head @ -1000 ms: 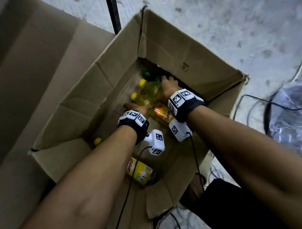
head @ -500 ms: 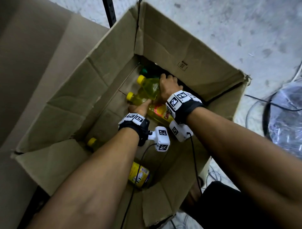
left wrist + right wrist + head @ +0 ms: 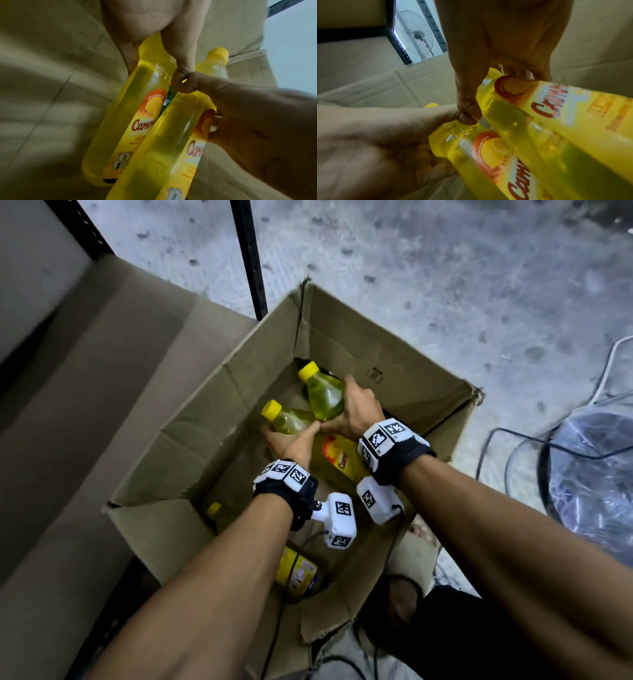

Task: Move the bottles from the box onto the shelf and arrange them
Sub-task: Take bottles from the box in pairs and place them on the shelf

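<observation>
Fingers of our left hand (image 3: 291, 441) curl round one yellow-capped bottle (image 3: 286, 421), low in the box (image 3: 404, 378). Our right hand (image 3: 356, 410) wraps a second bottle (image 3: 322, 393) near the box's far wall, thumbs touching. Two more bottles (image 3: 298, 573) lie by the near edge. Grey concrete floor (image 3: 445, 285) surrounds us; a black shelf post (image 3: 250, 258) stands beyond the far left corner.

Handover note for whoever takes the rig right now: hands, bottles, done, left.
Left hand grips one yellow bottle near its neck.
Right hand grips a second bottle; the two thumbs touch.
Both bottles are inside the cardboard box, side by side, caps pointing away.
At least two more bottles lie lower in the box.
Done: both gripped. No bottle shows on a shelf.
Left: carry these to the shelf, arrange them, then fetch the rest.
</observation>
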